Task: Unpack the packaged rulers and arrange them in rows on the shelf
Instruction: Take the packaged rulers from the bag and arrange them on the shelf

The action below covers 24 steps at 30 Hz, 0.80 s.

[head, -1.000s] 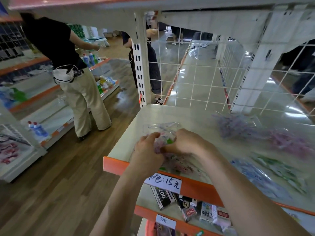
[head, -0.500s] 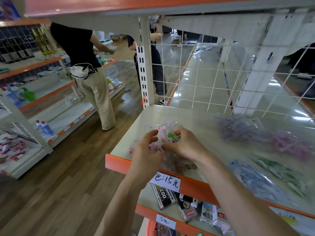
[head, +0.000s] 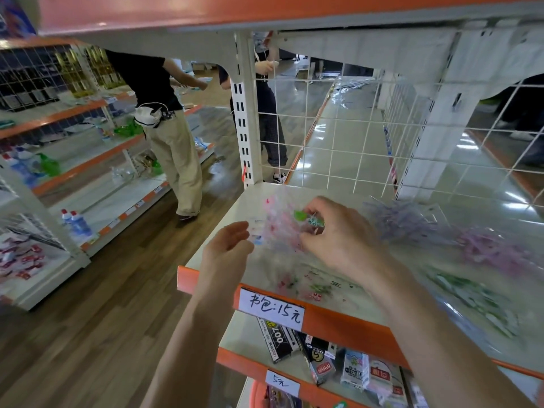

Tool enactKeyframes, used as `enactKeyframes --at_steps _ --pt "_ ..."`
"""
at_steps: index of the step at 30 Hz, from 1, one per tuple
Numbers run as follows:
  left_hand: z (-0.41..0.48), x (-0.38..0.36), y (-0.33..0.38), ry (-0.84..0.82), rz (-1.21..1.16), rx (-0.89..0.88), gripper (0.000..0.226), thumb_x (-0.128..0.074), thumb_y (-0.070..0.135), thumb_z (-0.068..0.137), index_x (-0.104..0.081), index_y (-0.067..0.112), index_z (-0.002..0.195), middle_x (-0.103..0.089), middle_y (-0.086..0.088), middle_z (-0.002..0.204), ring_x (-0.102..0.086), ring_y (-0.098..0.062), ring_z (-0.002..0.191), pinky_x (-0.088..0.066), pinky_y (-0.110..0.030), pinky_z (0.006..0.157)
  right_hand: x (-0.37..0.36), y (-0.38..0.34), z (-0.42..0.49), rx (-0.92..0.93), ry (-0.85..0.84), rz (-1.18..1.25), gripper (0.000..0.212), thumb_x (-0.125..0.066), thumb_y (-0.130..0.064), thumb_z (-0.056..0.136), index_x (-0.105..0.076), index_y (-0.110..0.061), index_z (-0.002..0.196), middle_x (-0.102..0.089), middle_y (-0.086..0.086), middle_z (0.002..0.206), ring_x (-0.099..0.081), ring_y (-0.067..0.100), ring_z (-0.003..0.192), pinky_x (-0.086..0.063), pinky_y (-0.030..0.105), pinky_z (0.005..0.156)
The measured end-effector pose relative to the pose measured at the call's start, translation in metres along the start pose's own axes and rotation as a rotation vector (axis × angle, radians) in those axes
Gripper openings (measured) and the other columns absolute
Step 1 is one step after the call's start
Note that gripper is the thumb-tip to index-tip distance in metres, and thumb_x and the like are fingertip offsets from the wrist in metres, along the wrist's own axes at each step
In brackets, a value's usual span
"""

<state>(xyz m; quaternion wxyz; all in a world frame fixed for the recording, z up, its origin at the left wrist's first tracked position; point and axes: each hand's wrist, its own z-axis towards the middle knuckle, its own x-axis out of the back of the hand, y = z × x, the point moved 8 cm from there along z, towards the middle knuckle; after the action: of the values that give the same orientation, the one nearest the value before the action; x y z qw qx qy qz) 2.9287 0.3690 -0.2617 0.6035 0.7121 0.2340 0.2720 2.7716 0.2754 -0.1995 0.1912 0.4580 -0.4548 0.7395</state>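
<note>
Right fingers (head: 312,206) in a pinch on the ruler packet (head: 279,231), left fingers (head: 235,231) loosely apart beside it.

Everything is being viewed through one wide-angle camera worn on the head, which is being aimed forward and down. The shelf (head: 235,210) is being seen from close above its front edge, the floor (head: 88,334) being taken in at left.

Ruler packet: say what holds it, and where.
The right hand pinches the ruler packet at its right edge by the green label; left hand open, not gripping.
</note>
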Motion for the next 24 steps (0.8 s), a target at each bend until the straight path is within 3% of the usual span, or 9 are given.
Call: enactKeyframes --at_steps 3,6,8,10,12,14,17,20,24 --pt "0.001 -0.008 -0.005 -0.046 0.047 0.046 0.035 -0.054 0.002 0.090 -0.061 0.018 0.120 -0.063 0.001 0.113 -0.058 -0.013 0.097 -0.045 -0.027 0.084 -0.024 -0.001 -0.011 0.058 -0.111 -0.058 0.023 -0.061 -0.032 0.089 -0.059 -0.028 0.111 -0.066 -0.005 0.108 -0.061 0.020 0.095 -0.048 0.031 0.078" --pt "0.002 -0.007 -0.004 -0.035 0.029 0.034 0.037 -0.056 0.003 0.089 -0.059 0.019 0.123 -0.062 0.002 0.112 -0.058 -0.011 0.097 -0.043 -0.023 0.077 -0.028 0.019 -0.007 -0.006 -0.109 0.063 0.012 -0.064 -0.032 0.087 -0.065 -0.029 0.098 -0.068 -0.006 0.104 -0.062 0.017 0.096 -0.050 0.032 0.081" --pt "0.002 -0.007 -0.005 -0.017 0.000 0.033 0.039 -0.058 0.007 0.090 -0.054 0.019 0.127 -0.060 0.004 0.111 -0.058 -0.014 0.100 -0.042 -0.027 0.085 -0.015 0.032 -0.002 -0.060 -0.043 0.298 0.005 -0.069 -0.030 0.084 -0.064 -0.033 0.084 -0.068 -0.012 0.093 -0.063 0.010 0.092 -0.052 0.030 0.081" --pt "0.002 -0.011 -0.006 -0.019 -0.057 0.047 0.045 -0.062 0.014 0.090 -0.049 0.017 0.133 -0.058 0.001 0.116 -0.056 -0.021 0.109 -0.043 -0.033 0.096 0.000 0.039 0.000 -0.078 0.004 0.504 0.015 -0.071 -0.023 0.082 -0.061 -0.033 0.079 -0.063 -0.016 0.083 -0.062 0.002 0.081 -0.051 0.015 0.070" --pt "0.001 -0.024 -0.006 -0.095 -0.257 0.086 0.046 -0.062 0.017 0.090 -0.048 0.010 0.133 -0.061 -0.005 0.122 -0.057 -0.025 0.115 -0.044 -0.037 0.100 0.004 0.041 -0.003 -0.112 -0.025 0.703 0.014 -0.072 -0.015 0.082 -0.063 -0.026 0.082 -0.066 -0.010 0.079 -0.062 -0.001 0.070 -0.048 0.008 0.058" --pt "-0.004 -0.051 -0.003 -0.276 -0.475 0.158 0.044 -0.061 0.024 0.088 -0.055 0.004 0.126 -0.065 -0.010 0.119 -0.060 -0.024 0.113 -0.045 -0.037 0.099 0.000 0.042 -0.007 -0.163 -0.059 0.868 0.012 -0.073 -0.011 0.081 -0.067 -0.022 0.083 -0.070 -0.003 0.076 -0.065 0.003 0.064 -0.049 0.011 0.055" --pt "-0.024 -0.099 0.001 -0.523 -0.586 0.261 0.042 -0.057 0.035 0.084 -0.064 0.004 0.112 -0.064 -0.017 0.113 -0.061 -0.028 0.101 -0.045 -0.038 0.090 -0.013 0.041 -0.017 -0.229 -0.091 0.980 0.009 -0.072 -0.007 0.080 -0.070 -0.015 0.085 -0.070 0.001 0.070 -0.064 0.006 0.058 -0.047 0.015 0.051" --pt "-0.028 -0.120 -0.003 -0.523 -0.764 0.361 0.022 -0.055 0.021 0.087 -0.068 0.007 0.097 -0.068 -0.014 0.099 -0.068 -0.023 0.086 -0.057 -0.033 0.075 -0.015 0.042 -0.025 -0.223 -0.122 0.986 0.009 -0.068 -0.006 0.083 -0.071 -0.012 0.089 -0.071 0.006 0.075 -0.064 0.007 0.062 -0.050 0.017 0.056" --pt "-0.026 -0.122 0.003 -0.545 -0.928 0.360 0.017 -0.048 0.016 0.089 -0.065 0.015 0.090 -0.070 -0.009 0.100 -0.063 -0.023 0.099 -0.046 -0.041 0.095 0.009 0.073 -0.032 -0.288 -0.053 0.938 0.006 -0.066 -0.018 0.087 -0.067 -0.022 0.091 -0.071 0.000 0.088 -0.068 0.010 0.080 -0.054 0.021 0.066"
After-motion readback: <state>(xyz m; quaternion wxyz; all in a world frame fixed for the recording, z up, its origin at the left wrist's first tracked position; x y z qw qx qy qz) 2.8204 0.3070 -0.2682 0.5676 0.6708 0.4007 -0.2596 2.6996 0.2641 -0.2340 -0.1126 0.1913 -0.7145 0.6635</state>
